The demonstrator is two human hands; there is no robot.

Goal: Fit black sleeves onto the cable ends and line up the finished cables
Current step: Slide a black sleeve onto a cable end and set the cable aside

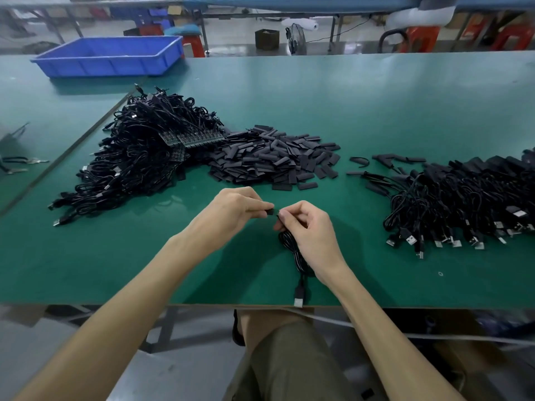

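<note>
Thin black cable (299, 290) runs from the green bench (144, 270) edge up into the right hand (308, 231), grip pinching its end. Left hand (234, 211) grip pinches a small black sleeve (269, 212) right against it. Behind: loose sleeve heap (275, 159) in the middle, tangled cable pile (139, 157) left, sleeved cables (463, 198) right.

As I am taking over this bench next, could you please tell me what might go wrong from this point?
The USB plug of the held cable lies right at the table edge; it could slip off and tug the end out of the right hand. The black sleeve pinched by the left hand is small and might miss the cable end or drop.
</note>
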